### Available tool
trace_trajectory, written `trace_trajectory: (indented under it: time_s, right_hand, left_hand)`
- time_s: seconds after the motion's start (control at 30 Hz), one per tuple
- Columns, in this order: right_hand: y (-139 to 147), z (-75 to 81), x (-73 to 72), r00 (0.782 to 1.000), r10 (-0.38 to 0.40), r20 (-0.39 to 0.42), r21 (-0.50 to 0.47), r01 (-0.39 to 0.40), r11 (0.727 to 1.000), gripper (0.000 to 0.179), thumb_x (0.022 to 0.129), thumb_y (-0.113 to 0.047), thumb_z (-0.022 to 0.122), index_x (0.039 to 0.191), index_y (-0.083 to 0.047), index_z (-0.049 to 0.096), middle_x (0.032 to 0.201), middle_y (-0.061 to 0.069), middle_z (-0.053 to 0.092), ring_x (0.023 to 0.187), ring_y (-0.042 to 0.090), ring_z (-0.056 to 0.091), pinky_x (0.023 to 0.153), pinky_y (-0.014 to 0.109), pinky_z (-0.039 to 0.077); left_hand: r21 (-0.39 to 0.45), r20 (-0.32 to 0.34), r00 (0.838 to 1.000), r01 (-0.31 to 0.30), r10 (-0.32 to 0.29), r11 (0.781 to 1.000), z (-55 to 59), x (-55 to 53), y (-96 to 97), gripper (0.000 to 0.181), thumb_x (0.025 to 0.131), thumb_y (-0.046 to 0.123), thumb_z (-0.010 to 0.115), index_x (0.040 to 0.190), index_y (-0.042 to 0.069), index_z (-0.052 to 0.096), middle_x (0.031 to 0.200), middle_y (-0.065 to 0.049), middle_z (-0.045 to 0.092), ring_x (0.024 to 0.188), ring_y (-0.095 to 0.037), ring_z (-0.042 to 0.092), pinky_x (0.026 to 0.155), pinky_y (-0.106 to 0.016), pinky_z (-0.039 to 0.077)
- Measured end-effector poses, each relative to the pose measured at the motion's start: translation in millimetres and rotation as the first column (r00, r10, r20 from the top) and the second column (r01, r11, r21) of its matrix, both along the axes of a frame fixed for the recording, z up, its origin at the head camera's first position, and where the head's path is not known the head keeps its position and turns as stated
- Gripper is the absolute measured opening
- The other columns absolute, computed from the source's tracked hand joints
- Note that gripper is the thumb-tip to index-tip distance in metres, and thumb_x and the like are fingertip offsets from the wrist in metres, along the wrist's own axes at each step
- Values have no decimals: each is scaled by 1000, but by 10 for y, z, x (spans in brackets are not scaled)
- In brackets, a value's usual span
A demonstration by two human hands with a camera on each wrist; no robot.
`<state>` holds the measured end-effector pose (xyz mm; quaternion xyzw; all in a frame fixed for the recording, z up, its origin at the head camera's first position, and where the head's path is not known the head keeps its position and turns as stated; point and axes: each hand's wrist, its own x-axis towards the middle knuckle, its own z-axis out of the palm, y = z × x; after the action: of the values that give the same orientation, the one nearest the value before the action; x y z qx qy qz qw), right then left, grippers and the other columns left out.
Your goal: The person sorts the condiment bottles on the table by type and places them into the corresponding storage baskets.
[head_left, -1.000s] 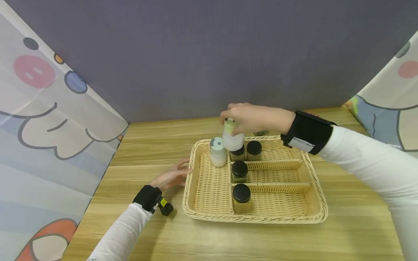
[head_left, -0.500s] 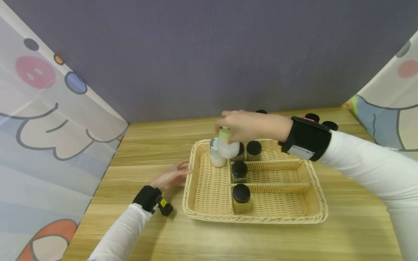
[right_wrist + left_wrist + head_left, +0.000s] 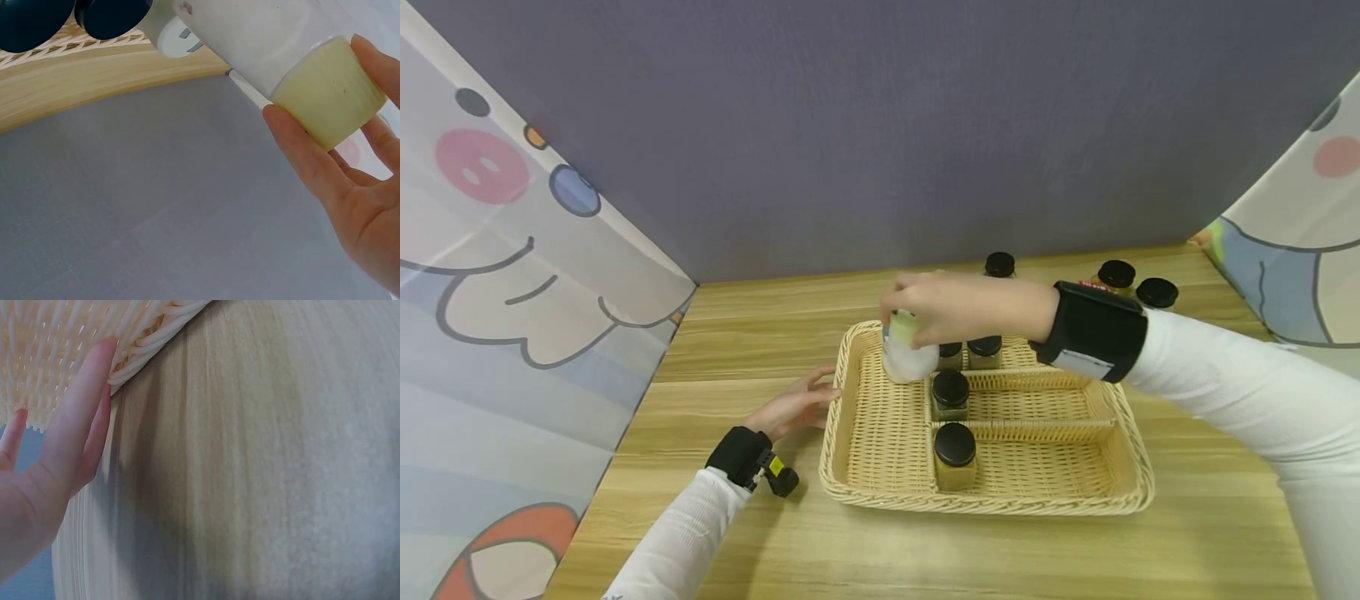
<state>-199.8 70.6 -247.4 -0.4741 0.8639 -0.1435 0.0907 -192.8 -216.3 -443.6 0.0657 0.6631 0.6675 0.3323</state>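
One counter (image 3: 737,333): carries the basket; on its far side three black-lidded jars (image 3: 1000,265) stand outside it, one beyond the basket, two farther right by the right sleeve (image 3: 1217,375). These look like what is left.
Basket (image 3: 985,504): one long compartment on the left, three shorter ones on the right. Four jars (image 3: 955,471) already stand on the right side, two far, one middle, one near, so more than half the visible jars seem done.
Left hand (image 3: 797,406): fingers fairly straight at the basket's left wall; its grip holds nothing.
Right hand (image 3: 943,304): grip partly closed, thumb and fingers pinching the yellow lid (image 3: 331,94).
White bottle (image 3: 913,365): directly below the right grip, at the far end of the left compartment. Whether its base touches the wicker is unclear; its placing looks nearly finished.
Second bottle (image 3: 178,37): mostly hidden behind the held one in the head view; seems already placed.
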Motion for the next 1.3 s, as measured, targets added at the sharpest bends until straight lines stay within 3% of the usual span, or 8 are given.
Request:
trace_trajectory:
  time_s: [0.17, 0.5, 0.93, 1.3]
  right_hand:
    - [-23, -28, 18, 1000, 20, -12, -6, -20, 1000, 34, 73, -8, 67, 105, -10, 55, 109, 14, 52, 94, 25, 50, 75, 37, 52]
    - [-74, -74, 90, 1000, 21, 20, 9, -21, 1000, 36, 71, -10, 68, 105, -13, 54, 102, 12, 51, 81, 20, 50, 62, 27, 53]
    - [-133, -265, 101, 993, 112, -35, -13, -112, 994, 33, 71, -11, 69, 101, -14, 55, 99, 11, 52, 79, 20, 53, 64, 30, 53]
    - [-188, -432, 115, 992, 122, -42, -3, -123, 992, 35, 71, -10, 69, 102, -13, 53, 102, 13, 51, 86, 27, 54, 70, 36, 53]
  left_hand:
    - [1, 2, 1000, -3, 3, 1000, -1, -3, 4, 56, 88, 14, 51, 134, 12, 20, 128, -27, 38, 105, -32, 49, 85, -53, 46]
    - [-13, -1, 1000, 5, -5, 1000, -12, -7, 2, 54, 88, 14, 50, 134, 13, 20, 129, -27, 37, 105, -31, 49, 85, -53, 45]
    - [-4, -7, 1000, 2, -2, 1000, 12, 12, -6, 54, 88, 15, 50, 133, 12, 21, 122, -22, 44, 104, -31, 50, 85, -54, 45]
    - [-7, 1, 1000, -7, 7, 1000, 16, 24, -2, 54, 88, 14, 50, 133, 13, 21, 120, -19, 46, 105, -32, 49, 85, -54, 45]
